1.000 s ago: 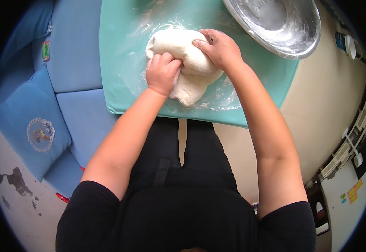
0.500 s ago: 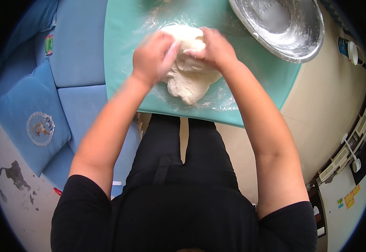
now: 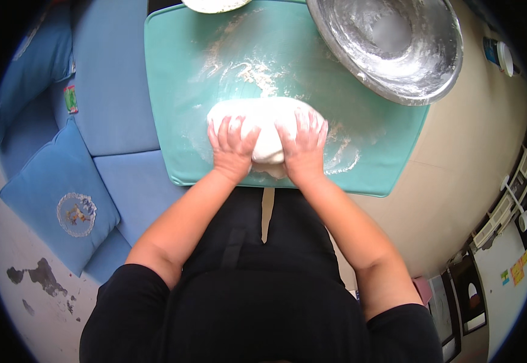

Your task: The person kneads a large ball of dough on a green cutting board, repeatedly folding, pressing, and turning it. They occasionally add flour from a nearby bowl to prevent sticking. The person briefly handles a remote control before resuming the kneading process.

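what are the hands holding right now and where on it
Both hands press on the lump of white dough lying on the teal mat. The left hand and right hand lie flat, side by side, over its near edge, fingers spread.

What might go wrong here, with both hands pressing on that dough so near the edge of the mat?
The dough lies close to the near edge of the teal mat, so a push from the left hand and right hand might slide it off toward the lap. Little loose flour shows under it, so it may stick. The floury metal bowl overhangs the mat's far corner and could get knocked.
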Tool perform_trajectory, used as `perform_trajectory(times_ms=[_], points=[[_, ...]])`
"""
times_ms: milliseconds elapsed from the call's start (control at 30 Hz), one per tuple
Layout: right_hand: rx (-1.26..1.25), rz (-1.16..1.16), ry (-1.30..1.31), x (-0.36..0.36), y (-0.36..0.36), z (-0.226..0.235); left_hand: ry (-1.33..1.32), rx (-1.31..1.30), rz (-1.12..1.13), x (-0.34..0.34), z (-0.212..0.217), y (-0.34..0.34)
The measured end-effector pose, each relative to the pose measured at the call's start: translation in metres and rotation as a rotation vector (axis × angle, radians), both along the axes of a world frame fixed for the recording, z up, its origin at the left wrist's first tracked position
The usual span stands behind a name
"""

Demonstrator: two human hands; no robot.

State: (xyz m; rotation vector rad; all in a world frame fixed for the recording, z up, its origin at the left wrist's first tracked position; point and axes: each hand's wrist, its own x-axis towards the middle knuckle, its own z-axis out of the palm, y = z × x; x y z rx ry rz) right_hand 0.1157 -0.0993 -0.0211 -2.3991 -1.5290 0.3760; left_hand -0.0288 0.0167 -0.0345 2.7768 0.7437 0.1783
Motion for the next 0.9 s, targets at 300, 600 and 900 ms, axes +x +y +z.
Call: perform_trajectory(times_ms=[300, 600, 900], points=[[-0.417, -0.148, 0.231, 0.102, 0.125, -0.002, 0.111, -0.099, -0.058, 0.100, -0.020, 0.123], [-0.492, -0.335, 0.235, 0.122, 0.159, -0.016, 0.272, -0.149, -0.089, 0.138, -0.020, 0.162], [-0.397, -0.147, 0.317, 0.130, 0.151, -0.016, 0.395, -0.294, -0.032, 0.138, 0.007, 0.151]])
